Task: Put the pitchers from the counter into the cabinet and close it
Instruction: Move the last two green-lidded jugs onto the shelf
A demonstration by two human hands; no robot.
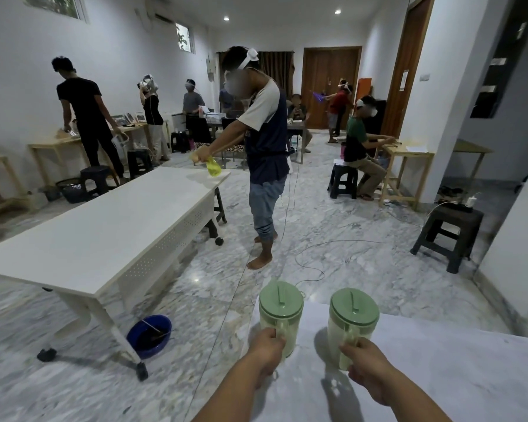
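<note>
Two pale green pitchers with darker green lids stand upright on the marble counter [439,367] at the bottom right. My left hand [264,350] grips the handle of the left pitcher [280,303], which stands at the counter's left edge. My right hand [368,365] grips the handle of the right pitcher [352,312]. Whether the pitchers rest on the counter or hang just above it I cannot tell. No cabinet is in view.
A long white table [104,236] on wheels stands to the left, with a blue basin [149,335] on the floor beneath it. A person [264,147] with a yellow spray bottle stands ahead. Cables trail over the marble floor [348,269]. A dark stool [448,233] stands at the right.
</note>
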